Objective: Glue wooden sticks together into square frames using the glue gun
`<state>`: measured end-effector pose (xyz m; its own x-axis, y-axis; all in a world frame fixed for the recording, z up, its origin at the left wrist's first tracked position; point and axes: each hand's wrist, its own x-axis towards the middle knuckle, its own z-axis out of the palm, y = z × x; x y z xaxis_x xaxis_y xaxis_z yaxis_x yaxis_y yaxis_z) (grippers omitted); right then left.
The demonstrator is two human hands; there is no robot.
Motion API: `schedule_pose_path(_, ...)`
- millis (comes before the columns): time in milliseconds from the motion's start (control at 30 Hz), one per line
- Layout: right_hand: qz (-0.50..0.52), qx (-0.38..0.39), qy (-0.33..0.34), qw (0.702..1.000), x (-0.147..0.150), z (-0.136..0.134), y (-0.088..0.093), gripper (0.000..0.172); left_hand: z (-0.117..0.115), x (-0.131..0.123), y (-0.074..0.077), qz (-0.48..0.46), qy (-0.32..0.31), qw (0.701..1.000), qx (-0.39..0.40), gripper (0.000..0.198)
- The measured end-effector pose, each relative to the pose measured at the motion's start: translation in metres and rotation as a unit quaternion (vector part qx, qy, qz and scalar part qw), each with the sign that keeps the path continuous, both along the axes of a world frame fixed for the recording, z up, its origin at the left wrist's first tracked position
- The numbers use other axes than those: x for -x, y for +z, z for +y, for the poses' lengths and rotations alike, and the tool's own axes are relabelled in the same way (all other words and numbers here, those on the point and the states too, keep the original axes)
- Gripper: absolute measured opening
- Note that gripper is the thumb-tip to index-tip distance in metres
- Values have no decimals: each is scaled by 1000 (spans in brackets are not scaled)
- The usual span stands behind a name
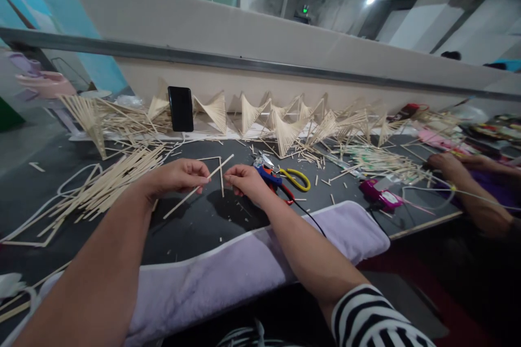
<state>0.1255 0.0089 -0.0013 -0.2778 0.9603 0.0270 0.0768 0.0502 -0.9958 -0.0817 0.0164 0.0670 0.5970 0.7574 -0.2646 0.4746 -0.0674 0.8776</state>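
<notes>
Between finger and thumb of my left hand (188, 174) is a thin wooden stick (179, 206), slanting up to the right across the table. My right hand (246, 181) is closed in a pinch just right of the stick's upper end; whatever its fingertips hold is too small to make out. Between the hands are two sticks meeting at a corner (221, 173), one end partly behind my left hand. Beside my right hand are blue-handled pliers (266, 175) and scissors with a yellow handle (299, 179). A pile of loose sticks (109, 184) lies left of my left hand.
Several twisted stick models (285, 130) stand along the back, with a black phone (180, 109) propped among them. A lilac cloth (211, 276) covers the front edge. At right lie a magenta device (380, 195) and another person's hands (448, 165). Stick offcuts and cords are scattered about.
</notes>
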Motion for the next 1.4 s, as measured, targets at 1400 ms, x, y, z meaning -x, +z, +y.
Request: schedule_pose_path(1400,-494,-135,-16,859,8,2,-5,17,0,1,1,437,-47,871,-217,12)
